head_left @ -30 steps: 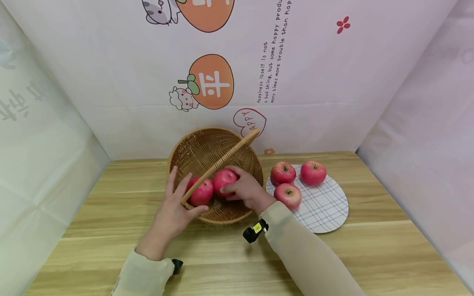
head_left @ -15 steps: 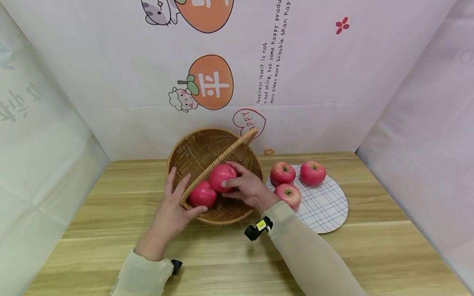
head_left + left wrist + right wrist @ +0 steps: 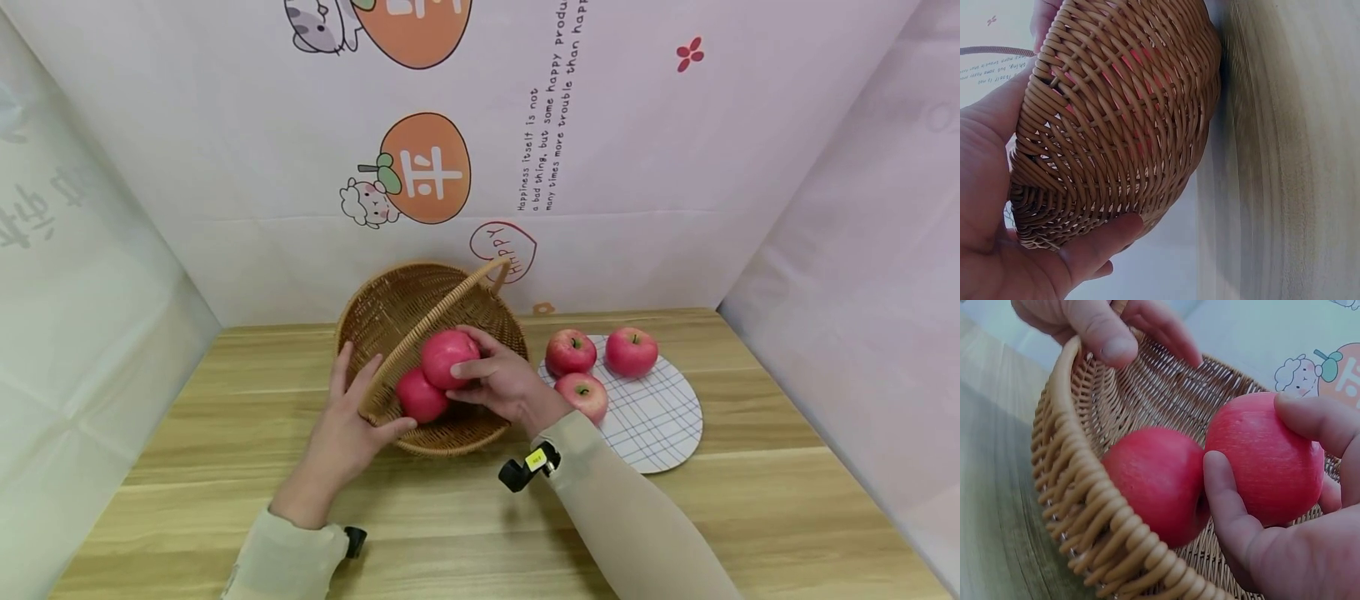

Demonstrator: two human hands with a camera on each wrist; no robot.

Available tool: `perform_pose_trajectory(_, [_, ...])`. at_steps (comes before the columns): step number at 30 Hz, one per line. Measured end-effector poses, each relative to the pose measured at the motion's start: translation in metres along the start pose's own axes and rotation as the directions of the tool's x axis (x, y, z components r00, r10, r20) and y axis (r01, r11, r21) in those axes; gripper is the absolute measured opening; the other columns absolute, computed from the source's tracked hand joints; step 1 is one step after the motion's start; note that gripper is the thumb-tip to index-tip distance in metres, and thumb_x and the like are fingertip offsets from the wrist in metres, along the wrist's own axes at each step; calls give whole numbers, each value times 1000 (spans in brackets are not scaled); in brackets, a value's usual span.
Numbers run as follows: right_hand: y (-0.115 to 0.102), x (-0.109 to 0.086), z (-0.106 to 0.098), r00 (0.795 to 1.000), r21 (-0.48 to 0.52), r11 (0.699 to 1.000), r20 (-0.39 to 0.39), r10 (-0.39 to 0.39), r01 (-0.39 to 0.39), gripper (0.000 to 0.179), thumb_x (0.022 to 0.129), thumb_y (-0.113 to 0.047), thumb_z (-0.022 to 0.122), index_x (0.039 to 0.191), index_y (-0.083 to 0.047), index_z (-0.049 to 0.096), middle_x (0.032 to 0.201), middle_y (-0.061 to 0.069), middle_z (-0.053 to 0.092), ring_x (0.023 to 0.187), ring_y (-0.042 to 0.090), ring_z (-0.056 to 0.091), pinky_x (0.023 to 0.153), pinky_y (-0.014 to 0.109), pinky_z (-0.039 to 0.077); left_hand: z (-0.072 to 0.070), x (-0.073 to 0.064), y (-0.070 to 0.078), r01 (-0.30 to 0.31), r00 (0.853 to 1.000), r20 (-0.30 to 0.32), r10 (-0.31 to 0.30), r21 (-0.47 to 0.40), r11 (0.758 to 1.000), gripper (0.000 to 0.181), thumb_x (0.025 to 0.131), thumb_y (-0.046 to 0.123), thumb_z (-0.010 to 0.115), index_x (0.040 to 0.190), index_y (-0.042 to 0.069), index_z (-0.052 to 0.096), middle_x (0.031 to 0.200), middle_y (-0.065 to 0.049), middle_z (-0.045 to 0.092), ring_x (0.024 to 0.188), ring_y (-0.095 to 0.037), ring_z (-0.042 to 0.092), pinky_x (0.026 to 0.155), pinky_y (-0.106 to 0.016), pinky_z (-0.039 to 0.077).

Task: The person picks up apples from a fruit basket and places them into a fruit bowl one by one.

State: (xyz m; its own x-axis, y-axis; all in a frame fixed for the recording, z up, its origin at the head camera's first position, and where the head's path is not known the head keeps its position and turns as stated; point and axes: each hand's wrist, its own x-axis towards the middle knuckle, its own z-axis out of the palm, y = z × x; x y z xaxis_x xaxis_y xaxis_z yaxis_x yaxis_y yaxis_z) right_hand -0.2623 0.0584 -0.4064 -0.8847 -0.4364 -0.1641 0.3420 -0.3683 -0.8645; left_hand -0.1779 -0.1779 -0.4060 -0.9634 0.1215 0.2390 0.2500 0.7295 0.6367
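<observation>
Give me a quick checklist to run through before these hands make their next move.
1. Right hand gripping the held apple: ok.
2. Left hand holding the basket at its rim: ok.
3. Other apple inside the basket: ok.
4. Held apple separated from the other apple: cannot tell; they overlap in the head view.
5. Basket sitting flat: cannot tell from these views.
6. Three apples on the checked mat: ok.

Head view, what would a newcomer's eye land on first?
Probably the red apple held in the right hand at the basket's mouth, right by a second apple inside. Next come the left hand gripping the basket's near-left edge and three more apples on the checked mat to the right.
</observation>
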Motion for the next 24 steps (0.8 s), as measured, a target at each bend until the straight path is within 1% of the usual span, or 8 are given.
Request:
perform_pose_trajectory(6, [-2,-5,2,1000,36,999,-2,12,-12,80,86,13,63,154,-21,37,150,14,32,129,41,40,87,50,51,0,0,0,3,1000,4,-2,-15,1000,99,79,41,85,157,12,31,165,-6,-8,53,-9,57,61,-34,51])
perform_pose_trajectory(10, [-2,-7,3,1000,63,998,-16,15,-14,77,86,13,64,150,-23,43,150,15,33,129,42,40,87,51,51,-1,0,-1,8,1000,8,-7,-18,1000,99,80,42,85,157,13,31,165,-5,-9,51,-9,55,61,-33,50])
perform_pose_trajectory(14, [-3,-11,4,999,77,997,-26,23,-21,72,86,12,64,145,-25,49,149,15,34,129,43,39,87,51,51,-1,0,-1,10,1000,10,-10,-20,1000,98,80,40,85,157,12,31,165,-5,-10,53,-10,56,61,-34,50])
perform_pose_trajectory(19, [-5,-16,4,999,88,995,-25,37,-35,70,87,12,64,144,-25,50,150,15,32,130,43,38,87,50,51,-2,0,0,20,1000,21,-19,-20,1000,98,81,40,84,158,13,30,165,-4,-11,54,-10,57,60,-33,50])
perform_pose_trajectory(24, [-7,-22,3,999,116,992,-16,50,-48,69,88,12,63,144,-25,50,151,14,31,131,43,37,89,50,50,-2,0,0,39,999,39,-38,-28,999,100,81,47,82,159,17,28,165,-2,-14,53,-11,56,58,-32,49])
